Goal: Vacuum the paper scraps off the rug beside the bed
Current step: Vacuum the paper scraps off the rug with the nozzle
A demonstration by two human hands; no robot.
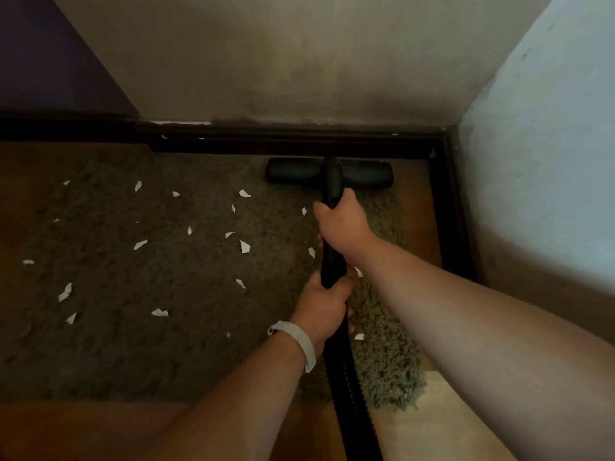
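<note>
Left grip [321, 304], right grip [342, 224] wrapped round wand [330, 261]; keep floor head [299, 173] flat, overlap strokes leftward across scraps [244, 246].

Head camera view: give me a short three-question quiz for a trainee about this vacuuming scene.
1. True or false: the vacuum head sits at the far edge of the rug, by the baseboard.
2. The left hand and right hand both grip the wand. Which is nearer the vacuum head? A) left B) right C) level
3. Fill in: most paper scraps lie to the wand's ____.
Key: 1 true; 2 B; 3 left.
</note>
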